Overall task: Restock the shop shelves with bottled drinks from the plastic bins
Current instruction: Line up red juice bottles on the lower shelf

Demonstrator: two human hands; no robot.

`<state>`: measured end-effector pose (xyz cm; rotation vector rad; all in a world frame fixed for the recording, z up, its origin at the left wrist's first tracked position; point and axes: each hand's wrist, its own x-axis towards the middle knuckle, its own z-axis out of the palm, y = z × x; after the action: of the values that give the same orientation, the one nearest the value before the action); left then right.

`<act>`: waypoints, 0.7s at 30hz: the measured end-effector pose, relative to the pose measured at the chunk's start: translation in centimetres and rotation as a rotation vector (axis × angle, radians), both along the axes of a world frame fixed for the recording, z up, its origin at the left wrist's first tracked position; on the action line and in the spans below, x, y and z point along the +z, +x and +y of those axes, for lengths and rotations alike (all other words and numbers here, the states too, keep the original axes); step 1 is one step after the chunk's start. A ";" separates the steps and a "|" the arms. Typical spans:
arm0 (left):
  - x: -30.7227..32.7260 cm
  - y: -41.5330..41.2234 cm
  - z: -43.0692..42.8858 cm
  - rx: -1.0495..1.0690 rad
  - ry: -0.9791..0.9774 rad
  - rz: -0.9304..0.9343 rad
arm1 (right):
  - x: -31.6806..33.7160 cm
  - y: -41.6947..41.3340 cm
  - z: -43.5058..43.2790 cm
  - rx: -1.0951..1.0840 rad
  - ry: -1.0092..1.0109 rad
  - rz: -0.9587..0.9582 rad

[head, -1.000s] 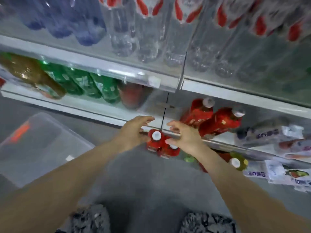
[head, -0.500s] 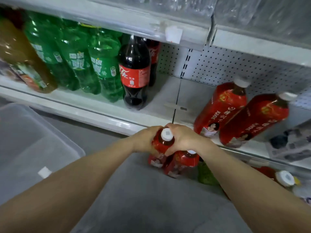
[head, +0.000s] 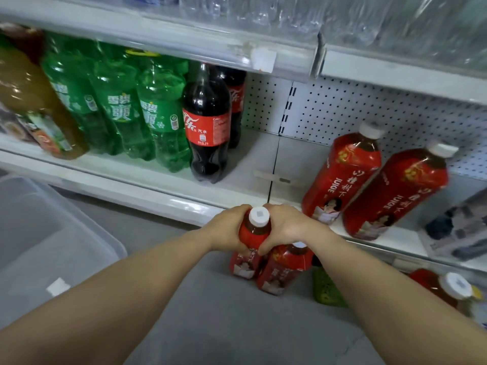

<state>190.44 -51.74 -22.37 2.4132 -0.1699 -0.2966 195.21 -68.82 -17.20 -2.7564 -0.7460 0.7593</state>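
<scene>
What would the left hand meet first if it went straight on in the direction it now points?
Probably the front edge of the white metal shelf, just beyond the left hand, which grips the red-labelled plastic bottle; depth is unclear.

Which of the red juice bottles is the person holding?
The bottle gripped between the left hand and right hand, white cap facing up; the other red bottles are in no hand.

bin point(head: 52, 233) cropped left, upper bottles point(head: 263, 14) blurred
</scene>
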 end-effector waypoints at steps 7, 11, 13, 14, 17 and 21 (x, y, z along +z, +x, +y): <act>5.2 1.5 1.1 -0.023 -0.091 0.059 | 4.0 1.1 -1.7 -0.053 0.303 0.192; 9.4 2.6 2.0 0.029 -0.347 0.123 | 6.7 1.9 -2.6 -0.184 0.611 0.290; 11.8 2.9 2.3 0.064 -0.423 0.108 | 8.1 2.2 -2.5 -0.231 0.754 0.268; 13.0 3.0 2.4 0.081 -0.439 0.086 | 8.8 2.4 -2.4 -0.251 0.824 0.244; 15.8 3.5 2.9 0.115 -0.474 0.005 | 10.3 3.2 -1.5 -0.264 0.960 0.175; 17.2 3.9 3.6 0.154 -0.562 -0.068 | 11.6 3.7 -0.3 -0.215 1.002 0.056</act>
<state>194.37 -48.10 -5.21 1.8655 -0.0818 -0.0790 198.90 -69.13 -5.59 -1.8468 -0.5741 0.2775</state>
